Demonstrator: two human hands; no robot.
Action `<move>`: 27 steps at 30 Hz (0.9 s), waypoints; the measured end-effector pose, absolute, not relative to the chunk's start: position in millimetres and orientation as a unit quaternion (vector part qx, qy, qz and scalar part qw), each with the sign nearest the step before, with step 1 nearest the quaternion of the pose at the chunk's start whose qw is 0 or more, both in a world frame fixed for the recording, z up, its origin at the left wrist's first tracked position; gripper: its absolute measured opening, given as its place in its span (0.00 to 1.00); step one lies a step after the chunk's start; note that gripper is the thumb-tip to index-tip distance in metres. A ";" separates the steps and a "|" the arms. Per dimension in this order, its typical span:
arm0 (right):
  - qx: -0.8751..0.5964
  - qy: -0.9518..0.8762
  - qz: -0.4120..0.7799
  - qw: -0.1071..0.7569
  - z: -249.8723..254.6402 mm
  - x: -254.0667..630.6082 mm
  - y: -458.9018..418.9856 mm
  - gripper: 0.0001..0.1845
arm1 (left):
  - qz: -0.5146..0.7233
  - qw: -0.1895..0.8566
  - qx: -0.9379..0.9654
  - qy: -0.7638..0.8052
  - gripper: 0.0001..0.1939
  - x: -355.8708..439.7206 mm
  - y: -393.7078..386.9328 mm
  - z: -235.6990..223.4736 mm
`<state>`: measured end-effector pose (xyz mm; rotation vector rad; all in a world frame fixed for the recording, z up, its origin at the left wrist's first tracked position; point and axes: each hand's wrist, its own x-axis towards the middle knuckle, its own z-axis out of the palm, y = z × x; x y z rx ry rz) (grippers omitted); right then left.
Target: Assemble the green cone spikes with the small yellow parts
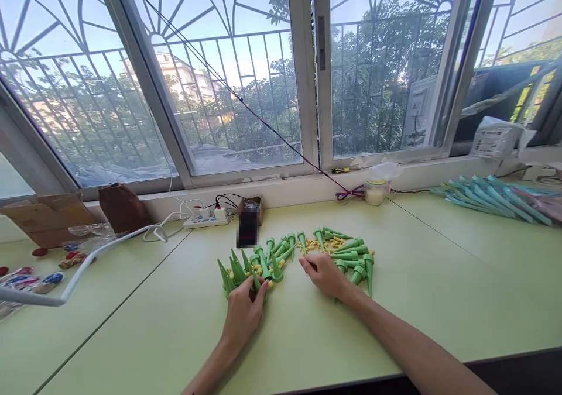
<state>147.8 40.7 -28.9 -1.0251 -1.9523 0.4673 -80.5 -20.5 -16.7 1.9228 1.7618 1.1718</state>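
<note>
Green plastic cone spikes with ribbed caps (356, 275) lie in a rough arc on the table, several standing point up at the left. Small yellow pegs (312, 245) are heaped at the middle of the arc and scattered among the cones. My left hand (243, 307) is closed around a green cone spike (256, 281) at the arc's left end; a yellow piece (270, 284) shows by its fingertips. Beside the right-hand cones, my right hand (325, 275) is closed with thumb and fingers together. Whatever it may hold is hidden.
Behind the cones stand a small box with a dark phone-like item (248, 228) and a white power strip (206, 219). A white tube arm (70, 284) crosses the left side. A lidded jar (375, 191) and teal packets (496, 199) lie along the window side.
</note>
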 end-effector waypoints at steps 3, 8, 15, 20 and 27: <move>-0.410 -0.784 0.185 0.428 -29.5 147.6 40.9 0.24 | 0.406 0.122 0.671 0.609 0.18 -81.3 -19.7 -17.6; -0.407 -0.783 0.182 0.433 -31.3 146.5 43.0 0.24 | 0.412 0.120 0.667 0.609 0.18 -80.9 -19.1 -17.1; -0.412 -0.782 0.181 0.432 -31.1 145.5 44.6 0.24 | 0.427 0.162 0.645 0.613 0.20 -79.7 -23.7 -13.9; -0.414 -0.782 0.181 0.430 -30.8 145.2 43.9 0.24 | 0.437 0.122 0.648 0.611 0.20 -80.9 -24.9 -14.5; -0.407 -0.785 0.182 0.430 -30.2 145.5 44.1 0.24 | 0.472 0.018 0.661 0.583 0.19 -85.2 -24.0 -17.8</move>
